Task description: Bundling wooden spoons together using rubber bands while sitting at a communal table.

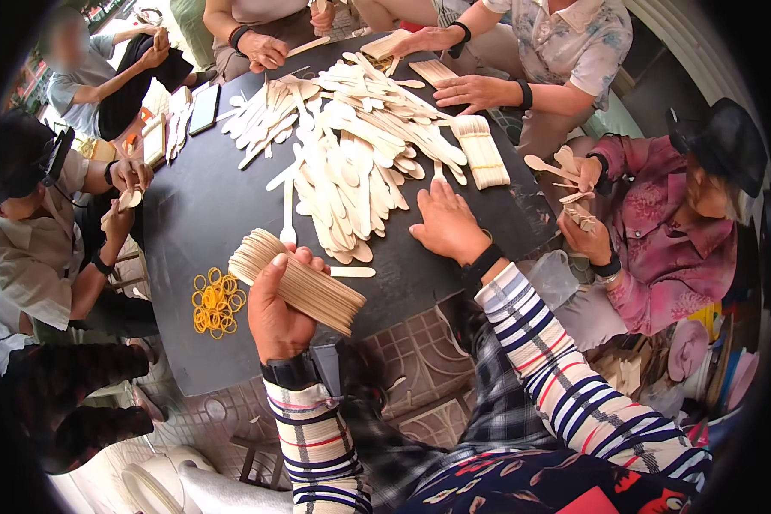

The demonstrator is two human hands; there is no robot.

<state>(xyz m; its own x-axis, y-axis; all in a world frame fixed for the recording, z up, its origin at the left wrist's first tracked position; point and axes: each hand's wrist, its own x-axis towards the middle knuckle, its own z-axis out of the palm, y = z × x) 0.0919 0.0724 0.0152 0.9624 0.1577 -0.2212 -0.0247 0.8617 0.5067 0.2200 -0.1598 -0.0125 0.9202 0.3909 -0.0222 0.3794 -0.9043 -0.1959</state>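
My left hand is wrapped round a thick stack of wooden spoons, held above the near edge of the dark table. At the near right side of a big loose heap of wooden spoons, my right hand reaches out palm down with its fingers stretched. Its fingertips are at a single wooden spoon; whether they press on it I cannot tell. Another loose spoon lies partly behind the held stack. Yellow rubber bands are piled left of my left hand.
A banded bundle of spoons lies right of the heap. Co-workers sit round the table: one at the right holds several spoons, another's hands rest at the far side. A phone lies at the far left. A clear plastic bag hangs near my right forearm.
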